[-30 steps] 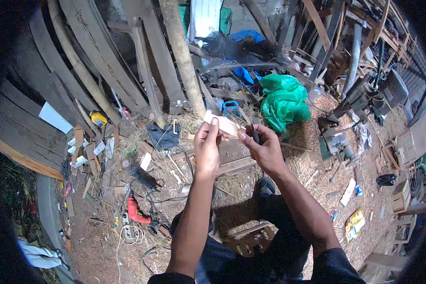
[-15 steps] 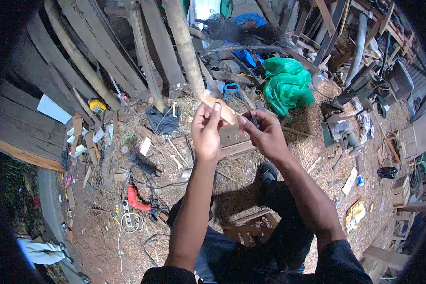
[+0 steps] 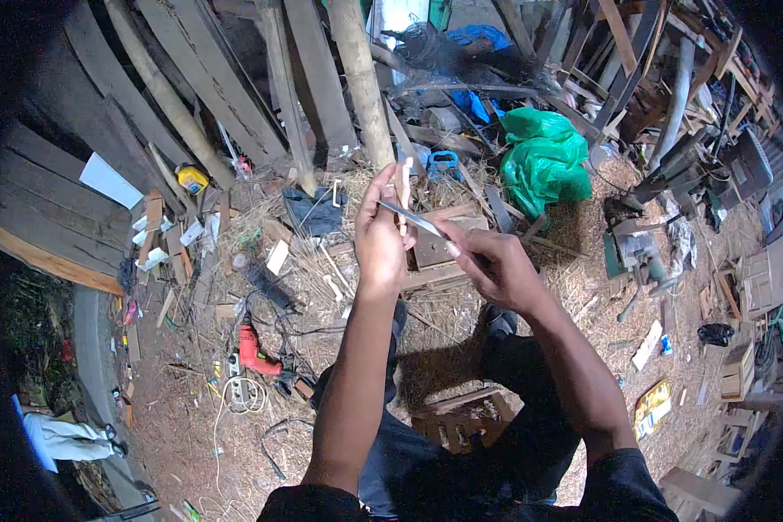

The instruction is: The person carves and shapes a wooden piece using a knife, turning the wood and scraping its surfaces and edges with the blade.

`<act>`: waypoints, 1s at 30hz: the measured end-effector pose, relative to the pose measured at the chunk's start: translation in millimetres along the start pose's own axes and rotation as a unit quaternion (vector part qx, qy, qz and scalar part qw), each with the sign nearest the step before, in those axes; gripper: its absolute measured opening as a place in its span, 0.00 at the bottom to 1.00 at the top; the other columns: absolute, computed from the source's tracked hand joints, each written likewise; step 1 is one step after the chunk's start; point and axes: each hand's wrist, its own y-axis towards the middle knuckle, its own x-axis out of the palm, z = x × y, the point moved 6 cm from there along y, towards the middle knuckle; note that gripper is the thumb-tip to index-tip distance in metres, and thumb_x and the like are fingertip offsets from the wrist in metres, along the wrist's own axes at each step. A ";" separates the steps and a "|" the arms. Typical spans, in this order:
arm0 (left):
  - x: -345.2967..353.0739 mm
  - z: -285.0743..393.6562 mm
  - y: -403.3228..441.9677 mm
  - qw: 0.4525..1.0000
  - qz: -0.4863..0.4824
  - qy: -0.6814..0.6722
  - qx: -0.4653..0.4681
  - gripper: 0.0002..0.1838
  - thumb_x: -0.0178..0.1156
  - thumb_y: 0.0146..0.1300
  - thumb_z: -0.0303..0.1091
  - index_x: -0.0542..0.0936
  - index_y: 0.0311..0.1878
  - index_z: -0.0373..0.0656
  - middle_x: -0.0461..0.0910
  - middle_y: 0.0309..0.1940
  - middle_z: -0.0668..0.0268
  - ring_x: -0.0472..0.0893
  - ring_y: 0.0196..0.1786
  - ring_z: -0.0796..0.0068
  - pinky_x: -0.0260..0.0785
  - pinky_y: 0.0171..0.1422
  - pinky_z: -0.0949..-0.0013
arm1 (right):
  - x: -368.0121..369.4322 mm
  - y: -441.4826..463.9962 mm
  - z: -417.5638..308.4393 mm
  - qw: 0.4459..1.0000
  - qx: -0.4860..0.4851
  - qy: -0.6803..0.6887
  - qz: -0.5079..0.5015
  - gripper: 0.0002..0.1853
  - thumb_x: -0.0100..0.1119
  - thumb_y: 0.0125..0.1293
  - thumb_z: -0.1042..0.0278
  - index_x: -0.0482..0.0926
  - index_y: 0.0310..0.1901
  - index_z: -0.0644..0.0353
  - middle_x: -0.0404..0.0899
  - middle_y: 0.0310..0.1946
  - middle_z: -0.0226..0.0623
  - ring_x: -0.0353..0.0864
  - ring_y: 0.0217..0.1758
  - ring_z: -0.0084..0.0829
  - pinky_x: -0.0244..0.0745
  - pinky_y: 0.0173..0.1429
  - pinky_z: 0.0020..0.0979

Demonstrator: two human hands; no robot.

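My left hand (image 3: 379, 250) is closed around a thin, pale piece of wood (image 3: 405, 187), held upright with its narrow edge turned toward me. A knife (image 3: 407, 216) is gripped in my right hand (image 3: 498, 268), its blade pointing left and crossing the wood close to my left fingers. I cannot tell whether the blade touches the wood. The knife's handle is mostly hidden inside my right fingers. Below and beyond my hands lies a wooden block (image 3: 444, 246) on the ground.
A red power drill (image 3: 254, 352) and a power strip (image 3: 237, 383) with cords lie left of my legs. A green plastic bag (image 3: 544, 161) rests ahead right. Planks (image 3: 209, 78) lean at the back left. Wood shavings cover the ground. Someone's light trousers (image 3: 74, 438) show lower left.
The wood piece has turned from its broad face to its narrow edge. The knife blade now shows plainly across it, and my right hand has moved slightly lower and to the right.
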 end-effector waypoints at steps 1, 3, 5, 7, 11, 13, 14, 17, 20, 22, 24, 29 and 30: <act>-0.5 -2.1 0.0 1.000 -0.005 0.009 -0.002 0.20 0.37 0.73 0.27 0.69 0.65 0.42 0.71 0.23 0.71 0.61 0.15 0.87 0.51 0.16 0.80 | -0.4 0.1 1.3 1.000 0.005 0.001 0.007 0.22 0.55 0.65 0.75 0.74 0.62 0.58 0.81 0.37 0.52 0.84 0.38 0.42 0.76 0.48 0.41; 0.2 -3.4 -0.1 0.999 -0.020 -0.019 -0.021 0.21 0.38 0.73 0.27 0.67 0.67 0.42 0.71 0.24 0.70 0.60 0.15 0.87 0.51 0.16 0.80 | -1.8 1.8 4.4 1.000 0.015 0.001 0.021 0.23 0.55 0.64 0.77 0.74 0.61 0.56 0.80 0.36 0.54 0.84 0.38 0.42 0.76 0.48 0.41; 2.5 -1.3 -0.4 0.998 -0.035 -0.044 -0.028 0.22 0.38 0.72 0.28 0.65 0.68 0.42 0.71 0.25 0.69 0.59 0.14 0.87 0.50 0.16 0.80 | -4.4 2.0 15.8 0.996 0.041 0.013 0.075 0.23 0.56 0.63 0.77 0.74 0.61 0.57 0.80 0.37 0.54 0.84 0.39 0.42 0.76 0.48 0.41; 6.8 3.4 -1.9 0.996 -0.050 -0.065 -0.024 0.22 0.37 0.72 0.28 0.63 0.68 0.41 0.71 0.27 0.68 0.58 0.14 0.87 0.50 0.16 0.80 | -8.9 3.8 18.7 0.992 0.064 0.030 0.103 0.23 0.56 0.63 0.77 0.73 0.62 0.58 0.81 0.39 0.54 0.84 0.39 0.42 0.76 0.48 0.40; 0.8 2.6 0.7 0.992 -0.027 -0.117 -0.044 0.21 0.36 0.72 0.26 0.65 0.66 0.40 0.70 0.27 0.68 0.58 0.14 0.86 0.49 0.16 0.79 | -4.2 6.6 8.6 0.991 -0.084 0.004 0.100 0.22 0.55 0.64 0.76 0.74 0.62 0.57 0.81 0.40 0.54 0.84 0.39 0.46 0.76 0.46 0.39; -3.4 1.3 3.0 0.988 -0.038 -0.138 -0.049 0.21 0.36 0.72 0.26 0.65 0.66 0.39 0.71 0.30 0.67 0.58 0.15 0.86 0.50 0.17 0.79 | -1.6 5.0 4.1 1.000 0.005 -0.018 0.017 0.23 0.55 0.65 0.76 0.74 0.62 0.54 0.80 0.38 0.53 0.82 0.36 0.49 0.76 0.43 0.41; -5.9 0.6 3.4 0.990 -0.037 -0.126 -0.052 0.21 0.36 0.72 0.26 0.65 0.66 0.39 0.71 0.30 0.66 0.59 0.15 0.86 0.50 0.17 0.79 | 0.4 3.7 6.0 0.998 0.049 -0.029 -0.024 0.23 0.55 0.65 0.76 0.74 0.62 0.53 0.80 0.36 0.52 0.82 0.35 0.51 0.76 0.42 0.42; -4.7 4.4 -0.3 0.995 -0.024 -0.068 -0.064 0.21 0.35 0.72 0.27 0.66 0.65 0.38 0.71 0.33 0.66 0.61 0.18 0.85 0.53 0.19 0.79 | 0.0 1.7 11.0 0.999 0.010 -0.037 0.000 0.25 0.56 0.64 0.76 0.73 0.63 0.49 0.78 0.31 0.50 0.79 0.31 0.52 0.74 0.37 0.42; -6.0 1.7 -3.3 0.994 -0.015 -0.071 -0.079 0.19 0.39 0.70 0.30 0.70 0.60 0.37 0.69 0.28 0.68 0.60 0.19 0.84 0.53 0.21 0.78 | -1.0 2.7 7.7 0.999 0.015 -0.047 0.015 0.26 0.57 0.62 0.75 0.73 0.64 0.50 0.77 0.29 0.49 0.78 0.28 0.49 0.73 0.36 0.42; -11.5 -9.1 -1.6 0.988 -0.036 -0.093 -0.120 0.12 0.42 0.68 0.35 0.73 0.44 0.40 0.67 0.24 0.71 0.60 0.20 0.83 0.50 0.21 0.78 | -0.6 3.7 6.2 0.998 0.010 -0.050 0.032 0.27 0.58 0.61 0.76 0.73 0.64 0.50 0.77 0.29 0.49 0.78 0.28 0.48 0.72 0.36 0.42; -14.5 -15.8 -1.4 0.981 -0.040 -0.113 -0.152 0.10 0.43 0.67 0.37 0.72 0.37 0.43 0.66 0.22 0.72 0.59 0.20 0.83 0.50 0.22 0.77 | 0.5 4.8 4.5 0.998 0.014 -0.052 0.033 0.27 0.58 0.61 0.76 0.73 0.64 0.50 0.77 0.28 0.48 0.77 0.27 0.47 0.72 0.35 0.42; -6.1 -15.3 -5.1 0.974 -0.043 -0.149 -0.163 0.11 0.44 0.64 0.40 0.71 0.35 0.43 0.65 0.22 0.71 0.59 0.21 0.81 0.52 0.24 0.75 | -1.6 3.0 6.0 0.998 0.006 -0.031 0.060 0.27 0.57 0.61 0.77 0.73 0.63 0.53 0.78 0.28 0.50 0.78 0.29 0.47 0.73 0.37 0.40; -3.3 -14.3 -5.9 0.974 -0.044 -0.155 -0.161 0.11 0.44 0.64 0.40 0.71 0.36 0.43 0.65 0.23 0.71 0.59 0.21 0.81 0.52 0.24 0.75 | -2.8 2.8 5.2 0.997 -0.010 -0.029 0.070 0.26 0.57 0.61 0.78 0.73 0.63 0.53 0.78 0.29 0.50 0.78 0.29 0.47 0.74 0.38 0.40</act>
